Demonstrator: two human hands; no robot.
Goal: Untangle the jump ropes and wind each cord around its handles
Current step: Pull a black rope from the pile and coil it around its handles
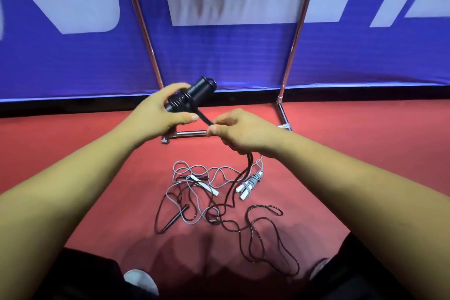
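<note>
Gripping black handles (201, 90) in left hand (159, 111), pinching black cord (204, 118) just beside with right hand (239, 134), hanging clear above tangle (194, 204).

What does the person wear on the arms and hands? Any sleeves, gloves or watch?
Nothing visible. The left hand and right hand are bare, with no gloves or rings seen. The left forearm and right forearm are bare to the frame edge: no sleeve, watch or band.
</note>
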